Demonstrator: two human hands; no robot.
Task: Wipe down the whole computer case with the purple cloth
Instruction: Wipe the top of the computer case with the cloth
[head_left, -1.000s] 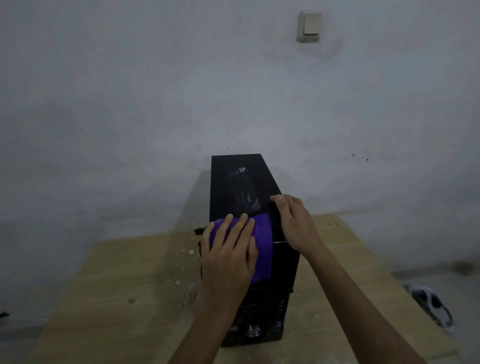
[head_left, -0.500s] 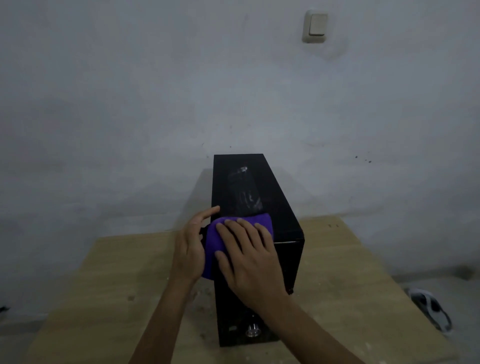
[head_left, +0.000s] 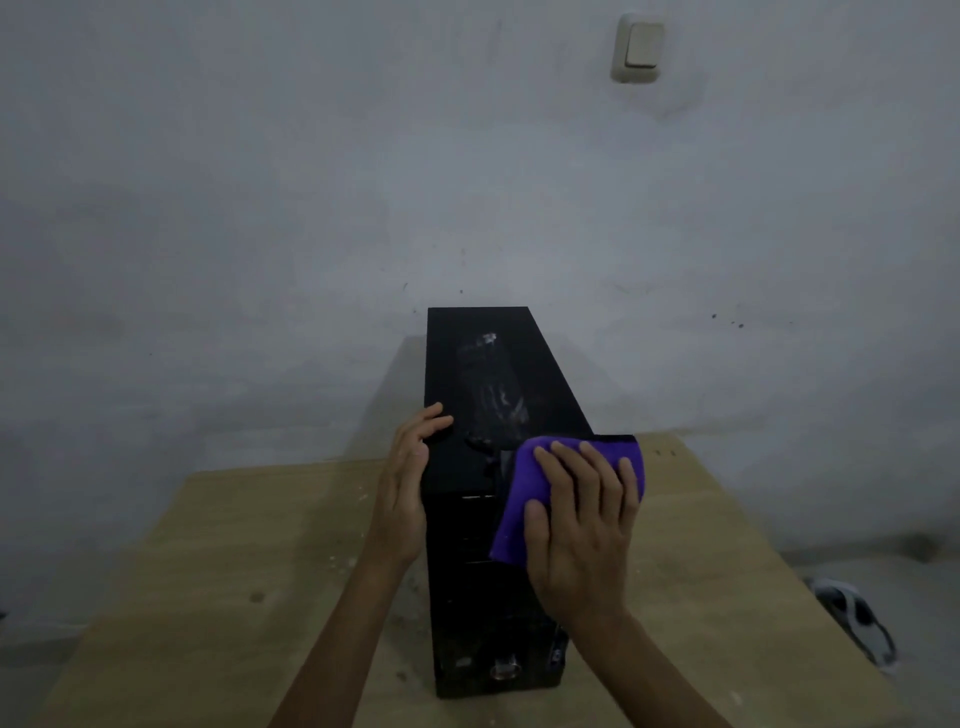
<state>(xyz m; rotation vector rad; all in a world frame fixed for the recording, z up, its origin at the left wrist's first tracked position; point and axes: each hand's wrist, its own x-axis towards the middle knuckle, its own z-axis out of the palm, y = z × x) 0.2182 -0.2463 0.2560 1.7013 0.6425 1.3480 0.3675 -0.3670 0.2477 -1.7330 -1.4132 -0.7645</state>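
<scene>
Nowhere legible writing on computer case (head_left: 483, 374).

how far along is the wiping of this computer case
Early on. In hand: the right hand presses the purple cloth flat on the near right top corner of the computer case, while the left hand steadies its left side. Left: whitish smears show on the top, and the dusty front panel looks unwiped.
</scene>
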